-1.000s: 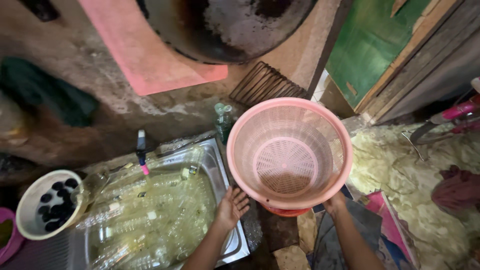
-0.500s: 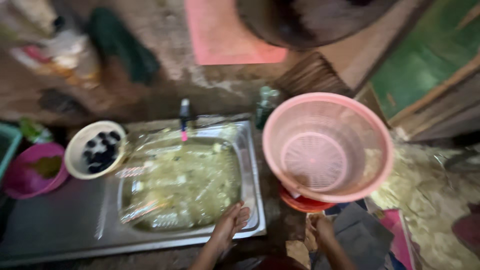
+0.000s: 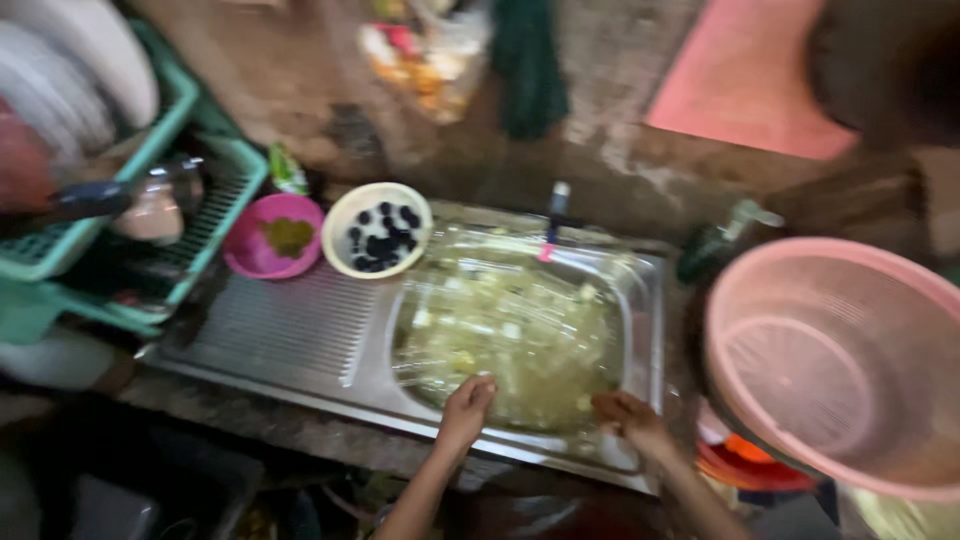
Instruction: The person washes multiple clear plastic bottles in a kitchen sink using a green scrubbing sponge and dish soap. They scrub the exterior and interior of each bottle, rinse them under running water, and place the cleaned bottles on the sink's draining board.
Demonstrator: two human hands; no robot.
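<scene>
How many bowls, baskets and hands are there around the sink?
Small bowls: 2, a pink bowl and a cream bowl.
Pink basket: 1.
Green dish racks: 1.
Hands: 2, left hand, right hand.
Total: 6.

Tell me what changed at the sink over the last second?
The right hand let go of the pink basket and came to the sink front edge, beside the left hand, which stayed there. The view swung left, bringing a green rack and pink bowl into sight. The basket, the sink's contents and the bowl of dark pieces stayed put.
</scene>
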